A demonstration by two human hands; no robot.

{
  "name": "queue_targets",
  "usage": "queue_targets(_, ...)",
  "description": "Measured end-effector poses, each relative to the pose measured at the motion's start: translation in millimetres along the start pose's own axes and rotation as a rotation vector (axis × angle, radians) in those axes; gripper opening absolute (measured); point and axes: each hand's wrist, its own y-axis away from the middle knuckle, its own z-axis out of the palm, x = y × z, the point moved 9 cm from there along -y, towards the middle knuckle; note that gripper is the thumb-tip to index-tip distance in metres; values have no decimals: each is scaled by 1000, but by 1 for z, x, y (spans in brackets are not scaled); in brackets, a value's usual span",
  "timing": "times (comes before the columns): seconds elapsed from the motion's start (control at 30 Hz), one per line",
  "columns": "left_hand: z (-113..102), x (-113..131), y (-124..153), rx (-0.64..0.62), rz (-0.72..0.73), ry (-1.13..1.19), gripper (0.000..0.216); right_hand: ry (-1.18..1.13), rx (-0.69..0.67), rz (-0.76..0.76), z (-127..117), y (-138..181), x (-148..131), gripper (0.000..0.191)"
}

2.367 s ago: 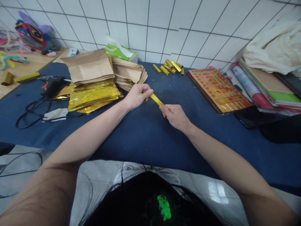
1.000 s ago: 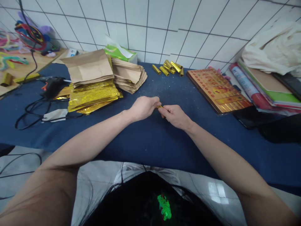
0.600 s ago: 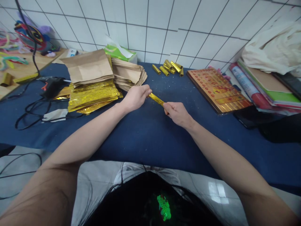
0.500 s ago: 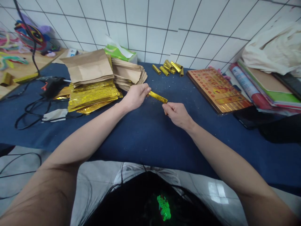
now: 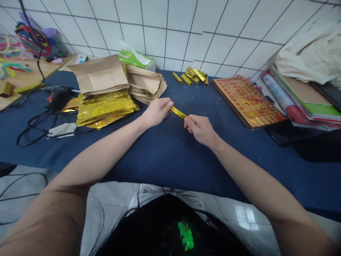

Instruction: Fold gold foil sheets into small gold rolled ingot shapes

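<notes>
A thin folded strip of gold foil (image 5: pixel 178 113) runs between my two hands just above the blue table cover (image 5: pixel 165 156). My left hand (image 5: pixel 157 111) pinches the strip's left end with closed fingers. At the strip's right end my right hand (image 5: pixel 200 128) is curled shut around it. A short stretch of gold shows between the hands; both ends are hidden in the fingers.
A stack of gold foil sheets (image 5: pixel 105 108) under brown paper bags (image 5: pixel 101 75) lies to the left. Several rolled gold tubes (image 5: pixel 190 77) sit at the back. A red-gold printed stack (image 5: pixel 249 102) and books (image 5: pixel 301 99) are right. A glue gun with cables (image 5: pixel 57 97) lies far left.
The hands came together a second ago, pulled apart along the gold strip, and have now closed in again, leaving a shorter stretch of foil showing.
</notes>
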Motion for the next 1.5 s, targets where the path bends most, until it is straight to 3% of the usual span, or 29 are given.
queue_targets(0.1, 6, -13, -2, -15, -96, 186, 34, 139, 30, -82, -2, 2, -8, 36)
queue_targets(0.2, 7, -15, -2, -17, -104, 229, 33, 154, 30, -81, -3, 1, -6, 36)
queue_targets(0.33, 0, 14, 2, 3, 122, -109, 22, 183, -38, -41, 2, 0, -1, 36)
queue_targets(0.43, 20, 34, 12, -159, 308, -470, 20, 186, -88, -29, 8, 0, -1, 37)
queue_targets(0.5, 30, 36, 17, -221, 321, -599, 23, 148, -86, -13, 8, 1, 0, 39)
queue_targets(0.63, 37, 39, 22, -201, 314, -671, 22, 108, -49, -16, 7, 1, -2, 37)
queue_targets(0.73, 38, 39, 23, -218, 295, -643, 22, 107, -32, -52, 6, 1, -4, 38)
queue_targets(0.93, 22, 23, 12, -263, 99, -390, 26, 187, 59, -65, -4, 0, -2, 42)
queue_targets(1.17, 7, 27, 4, -156, 126, -235, 26, 141, 119, -64, -12, 1, -5, 44)
queue_targets(1.33, -3, 17, -1, -81, 60, -146, 32, 97, 139, -21, -11, 2, 0, 47)
queue_targets(1.5, -5, 14, -1, -51, 41, -51, 33, 233, 177, -75, -13, 3, -6, 48)
